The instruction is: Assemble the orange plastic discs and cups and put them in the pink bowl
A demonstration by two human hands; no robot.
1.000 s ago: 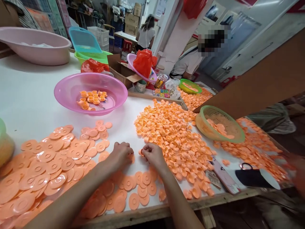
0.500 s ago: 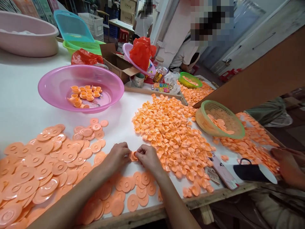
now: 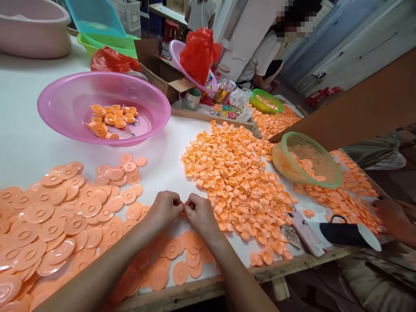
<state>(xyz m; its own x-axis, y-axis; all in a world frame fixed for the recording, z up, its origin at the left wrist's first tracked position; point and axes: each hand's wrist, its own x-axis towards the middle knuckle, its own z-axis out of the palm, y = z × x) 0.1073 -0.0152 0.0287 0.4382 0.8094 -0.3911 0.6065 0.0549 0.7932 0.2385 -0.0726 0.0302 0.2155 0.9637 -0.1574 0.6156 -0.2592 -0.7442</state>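
Note:
My left hand (image 3: 167, 208) and my right hand (image 3: 199, 212) meet fingertip to fingertip above the white table. Both are closed in a pinch around a small orange toy cup (image 3: 184, 203), which the fingers hide almost wholly. To the left and below my forearms spreads a heap of flat orange toy saucers (image 3: 39, 212). A big pile of loose orange toy cups (image 3: 234, 173) lies just right of my right hand. Farther back, a pink basin (image 3: 152, 125) holds several cups sitting on saucers (image 3: 110, 119).
A green strainer basket (image 3: 292, 167) with saucers stands right of the cup pile. Near the front edge lie a phone (image 3: 307, 234) and a black strap-like item (image 3: 341, 236). A cardboard box (image 3: 159, 73) and red bags (image 3: 198, 56) sit behind. Another person's hand (image 3: 396, 221) is at far right.
My hands have drawn closer together, covering the orange piece that showed between them before. The view has shifted slightly; the piles look the same.

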